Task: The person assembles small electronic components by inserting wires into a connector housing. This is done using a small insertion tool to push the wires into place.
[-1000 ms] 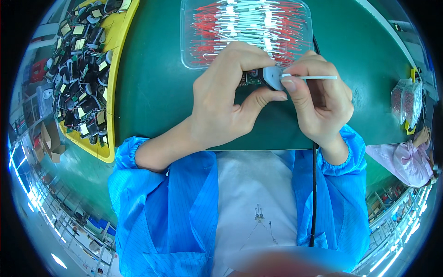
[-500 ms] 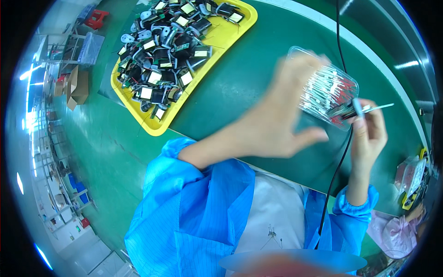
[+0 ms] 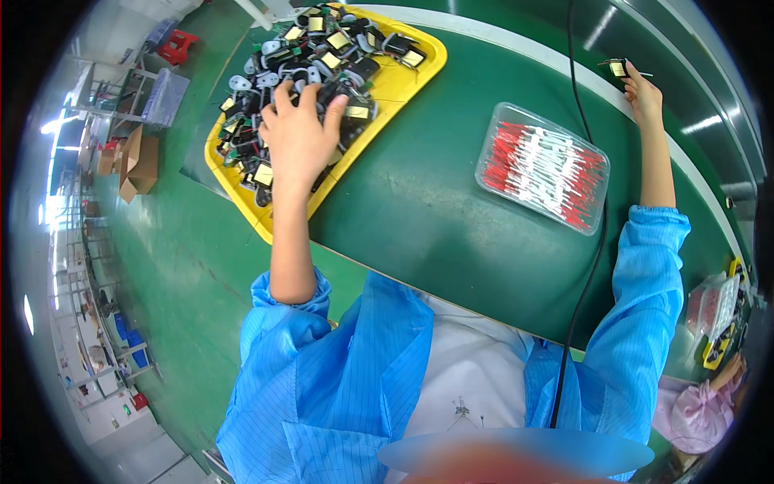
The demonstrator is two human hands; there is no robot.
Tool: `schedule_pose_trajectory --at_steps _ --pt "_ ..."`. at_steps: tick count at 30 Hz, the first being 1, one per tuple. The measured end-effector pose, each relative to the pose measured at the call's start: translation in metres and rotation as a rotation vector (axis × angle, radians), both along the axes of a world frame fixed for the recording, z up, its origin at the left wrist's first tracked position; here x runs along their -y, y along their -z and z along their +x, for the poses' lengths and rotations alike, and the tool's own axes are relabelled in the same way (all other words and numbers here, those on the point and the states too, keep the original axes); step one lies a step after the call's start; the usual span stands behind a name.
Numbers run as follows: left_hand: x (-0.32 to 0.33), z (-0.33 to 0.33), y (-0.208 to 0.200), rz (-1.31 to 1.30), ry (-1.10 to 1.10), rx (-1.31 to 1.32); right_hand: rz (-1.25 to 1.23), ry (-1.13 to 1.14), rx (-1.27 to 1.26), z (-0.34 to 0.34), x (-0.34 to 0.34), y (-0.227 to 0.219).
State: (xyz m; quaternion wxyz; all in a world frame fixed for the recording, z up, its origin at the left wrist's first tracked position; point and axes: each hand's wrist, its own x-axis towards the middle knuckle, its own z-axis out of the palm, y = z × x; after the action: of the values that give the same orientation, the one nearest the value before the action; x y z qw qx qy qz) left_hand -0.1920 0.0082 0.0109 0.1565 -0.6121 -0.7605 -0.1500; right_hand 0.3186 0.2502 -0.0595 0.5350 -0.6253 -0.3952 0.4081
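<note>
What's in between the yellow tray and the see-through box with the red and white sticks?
Just green tabletop: in the head view, nothing else lies between the yellow tray and the clear box.

The tray (image 3: 391, 92) is bright yellow, and its gadgets (image 3: 351, 77) are black and grey, dotted with pale-yellow patches and flecks of green. Deep green covers the counter (image 3: 387, 185), where white wires (image 3: 544, 169) show red toward both ends inside a colourless, see-through box (image 3: 488, 179), and the cable (image 3: 558, 395) is black. The jacket (image 3: 347, 363) is vivid blue with thin dark stripes, the shirt (image 3: 463, 363) whitish with a dark print, and a neighbour's sleeve (image 3: 697, 415) pale pink.
</note>
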Motion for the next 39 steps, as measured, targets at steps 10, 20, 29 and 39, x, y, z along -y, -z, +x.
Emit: schedule_pose_trajectory --at_steps 10,20,29,39 --pt "0.017 0.016 -0.020 -0.087 0.178 0.174 -0.147 -0.147 0.470 0.007 -0.016 0.011" --pt "-0.122 -0.136 -0.060 -0.399 -0.022 0.005 0.133 -0.347 0.383 -0.038 0.121 -0.064" --pt "-0.142 -0.087 -0.043 -0.410 -0.051 0.056 0.292 -0.620 0.660 -0.099 0.238 -0.109" --pt "-0.012 0.088 -0.070 0.071 0.697 0.585 0.578 -0.881 0.946 -0.151 0.243 -0.078"
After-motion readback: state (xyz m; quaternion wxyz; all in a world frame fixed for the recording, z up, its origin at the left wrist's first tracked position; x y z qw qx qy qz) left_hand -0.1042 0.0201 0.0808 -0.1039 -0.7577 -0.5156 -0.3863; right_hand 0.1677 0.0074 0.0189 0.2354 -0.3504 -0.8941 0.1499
